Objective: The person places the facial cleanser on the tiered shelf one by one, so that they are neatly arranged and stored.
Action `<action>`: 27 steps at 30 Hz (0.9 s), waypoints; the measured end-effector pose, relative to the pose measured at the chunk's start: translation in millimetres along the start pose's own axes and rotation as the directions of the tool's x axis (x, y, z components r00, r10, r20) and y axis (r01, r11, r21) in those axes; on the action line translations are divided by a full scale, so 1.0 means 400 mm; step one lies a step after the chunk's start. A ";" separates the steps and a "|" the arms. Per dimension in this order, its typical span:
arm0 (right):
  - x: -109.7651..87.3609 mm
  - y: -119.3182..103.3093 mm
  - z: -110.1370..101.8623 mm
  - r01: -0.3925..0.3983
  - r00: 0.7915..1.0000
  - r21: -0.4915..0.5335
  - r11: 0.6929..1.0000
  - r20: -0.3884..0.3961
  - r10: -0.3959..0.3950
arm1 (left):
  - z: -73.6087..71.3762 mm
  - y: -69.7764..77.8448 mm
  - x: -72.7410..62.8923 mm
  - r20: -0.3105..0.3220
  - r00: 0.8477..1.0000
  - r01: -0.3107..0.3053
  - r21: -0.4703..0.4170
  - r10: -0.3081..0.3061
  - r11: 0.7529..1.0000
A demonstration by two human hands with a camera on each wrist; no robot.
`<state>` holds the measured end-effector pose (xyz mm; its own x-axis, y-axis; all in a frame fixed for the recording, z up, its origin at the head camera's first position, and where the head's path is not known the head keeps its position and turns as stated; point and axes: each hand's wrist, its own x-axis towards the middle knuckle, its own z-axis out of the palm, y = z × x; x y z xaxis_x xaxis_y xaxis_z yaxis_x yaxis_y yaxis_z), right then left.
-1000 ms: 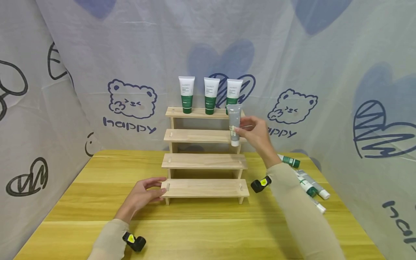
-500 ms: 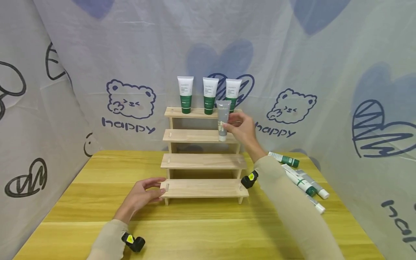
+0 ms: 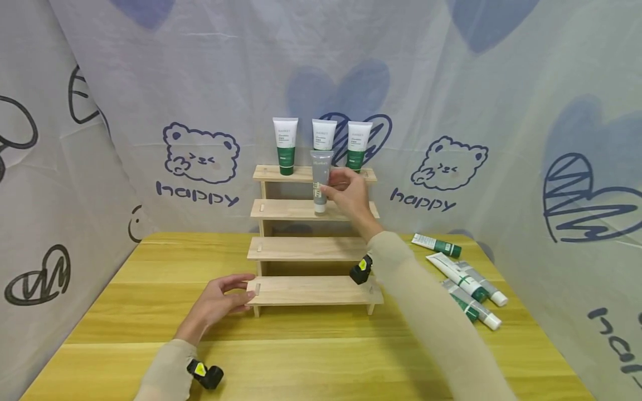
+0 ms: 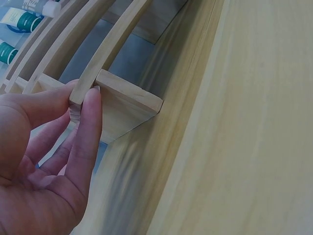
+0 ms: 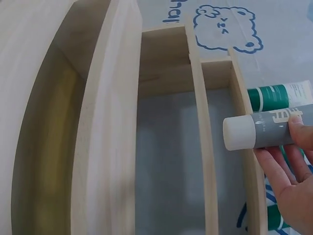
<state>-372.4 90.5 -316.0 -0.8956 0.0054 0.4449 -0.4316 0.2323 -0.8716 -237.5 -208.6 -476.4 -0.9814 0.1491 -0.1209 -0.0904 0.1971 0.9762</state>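
A grey squeeze tube with a white cap is pinched between the thumb and fingers of my right hand, cap downward, in front of the second step from the top. The right wrist view shows its white cap pointing away from the fingers. My left hand pinches the left end of the bottom step of a four-tier wooden display rack, thumb on one face and a finger on the other in the left wrist view. Three white-and-green tubes stand on the top step; the grey tube partly covers the middle tube.
Several grey and white-and-green tubes lie in a loose pile at the right of the wooden table. A separate green-capped tube lies behind them. A printed cloth hangs behind and at both sides.
My right hand has carried the grey tube leftward and slightly up, from the rack's right end to near its middle. The left hand keeps its hold on the bottom step.
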 end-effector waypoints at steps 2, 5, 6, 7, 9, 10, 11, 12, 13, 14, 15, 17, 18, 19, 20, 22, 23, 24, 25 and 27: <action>0.000 0.001 0.011 0.004 1.000 -0.007 1.000 -0.001 -0.004 | -0.001 0.000 0.001 0.000 1.000 0.000 0.001 0.000 1.000; 0.002 0.004 0.025 0.012 1.000 -0.027 1.000 -0.003 -0.012 | -0.002 0.000 0.002 -0.003 1.000 0.003 0.001 -0.003 1.000; 0.002 0.005 0.029 0.014 1.000 -0.034 0.999 -0.005 -0.014 | -0.002 0.000 0.002 -0.003 1.000 0.004 0.001 -0.004 1.000; 0.001 0.006 0.033 0.014 1.000 -0.042 0.999 -0.004 -0.014 | -0.002 -0.001 0.002 -0.003 1.000 0.004 0.002 -0.004 1.000; 0.000 0.007 0.041 0.018 1.000 -0.049 0.999 0.000 -0.018 | -0.002 -0.001 0.002 -0.004 1.000 0.003 0.003 -0.003 1.000; 0.000 0.007 0.044 0.021 1.000 -0.051 0.998 0.000 -0.021 | -0.001 -0.001 0.002 -0.004 1.000 0.003 0.003 -0.003 1.000; -0.001 0.007 0.047 0.024 1.000 -0.050 0.998 0.001 -0.024 | -0.001 -0.001 0.002 -0.004 1.000 0.002 0.004 -0.002 1.000; -0.002 0.007 0.050 0.028 1.000 -0.048 0.998 0.000 -0.028 | -0.001 -0.001 0.003 -0.003 1.000 0.000 0.006 0.000 1.000; -0.002 0.007 0.054 0.032 0.999 -0.048 0.998 -0.001 -0.033 | -0.002 -0.001 0.003 -0.003 1.000 0.001 0.006 -0.001 1.000; -0.002 0.007 0.057 0.037 0.999 -0.045 0.998 -0.002 -0.037 | -0.002 -0.001 0.003 -0.002 1.000 0.000 0.008 0.000 1.000; -0.002 0.008 0.060 0.040 0.999 -0.041 0.998 -0.003 -0.040 | -0.002 -0.001 0.003 -0.004 1.000 0.001 0.006 -0.001 1.000; -0.003 0.008 0.065 0.048 0.999 -0.037 0.998 -0.005 -0.048 | -0.001 -0.001 0.004 -0.006 1.000 0.005 0.005 -0.005 1.000; -0.003 0.009 0.068 0.050 0.999 -0.034 0.998 -0.006 -0.051 | -0.001 -0.001 0.004 -0.001 1.000 0.002 0.010 -0.002 1.000; -0.003 0.009 0.070 0.051 0.999 -0.030 0.998 -0.005 -0.051 | 0.000 0.000 0.004 -0.003 1.000 0.005 0.009 -0.005 1.000; -0.003 0.008 0.073 0.050 0.999 -0.026 0.998 -0.004 -0.050 | 0.001 0.000 0.003 -0.002 1.000 0.006 0.009 -0.006 1.000; -0.004 0.008 0.078 0.048 0.999 -0.018 0.999 0.001 -0.048 | 0.002 0.002 0.002 -0.002 1.000 0.007 0.009 -0.007 1.000; -0.004 0.007 0.080 0.045 0.999 -0.018 0.999 0.004 -0.045 | 0.002 0.003 0.001 -0.001 1.000 0.006 0.009 -0.006 1.000; -0.004 0.007 0.082 0.041 0.999 -0.019 0.999 0.006 -0.041 | 0.002 0.004 0.000 0.002 1.000 0.000 0.013 -0.001 1.000; -0.004 0.007 0.084 0.038 0.999 -0.018 0.999 0.008 -0.038 | 0.003 0.005 0.000 -0.002 1.000 0.004 0.007 -0.004 1.000; -0.004 0.007 0.087 0.032 0.999 -0.018 0.999 0.010 -0.032 | 0.003 0.006 -0.001 0.002 1.000 -0.002 0.008 0.002 1.000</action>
<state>-375.9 57.2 -326.6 -0.8822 -0.0115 0.4708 -0.4584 0.2495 -0.8530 -237.3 -206.9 -474.2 -0.9811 0.1518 -0.1196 -0.0873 0.2043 0.9750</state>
